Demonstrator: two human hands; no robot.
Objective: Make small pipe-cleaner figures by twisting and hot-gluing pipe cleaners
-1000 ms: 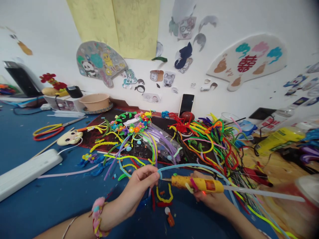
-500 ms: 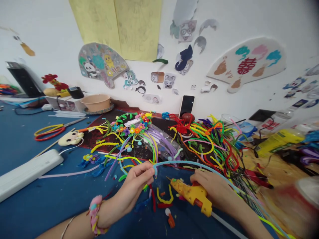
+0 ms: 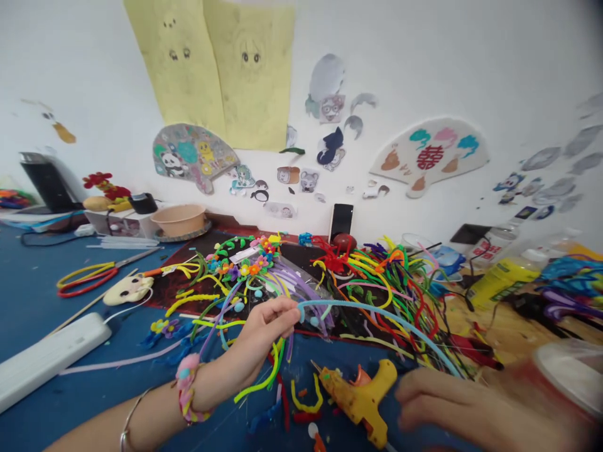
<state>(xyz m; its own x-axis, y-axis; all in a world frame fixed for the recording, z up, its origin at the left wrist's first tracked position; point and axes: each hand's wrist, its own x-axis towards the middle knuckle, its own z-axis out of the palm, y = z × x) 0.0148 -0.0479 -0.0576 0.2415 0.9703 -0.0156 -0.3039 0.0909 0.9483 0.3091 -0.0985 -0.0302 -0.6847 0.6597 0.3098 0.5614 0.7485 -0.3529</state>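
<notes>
Watching through the head camera, I see the left hand (image 3: 266, 333) clenched in a pinch on a light-blue pipe cleaner (image 3: 377, 314). This thin, fuzzy stem arcs from those fingers rightward over the pile and dips toward the right side, where its far end is lost among other stems. The right hand (image 3: 452, 405) is blurred, its fingers loosely extended and holding nothing. It sits just beside a yellow glue gun (image 3: 360, 398), which lies on the blue mat (image 3: 32, 295) with its nozzle pointing up and left. A green pipe cleaner (image 3: 259, 383) curves just below the left wrist, which wears a pink pom-pom bracelet (image 3: 186, 383).

Beyond the hands, a clear bag (image 3: 301, 292) of purple stems lies beside a cluster of pipe-cleaner flowers (image 3: 249, 267). To the right spreads a tangled multicoloured heap (image 3: 391, 282). Farther left I can make out scissors (image 3: 87, 279), a pale mask (image 3: 128, 290) and a white power strip (image 3: 47, 358). A yellow bottle (image 3: 502, 282) stands at the far right.
</notes>
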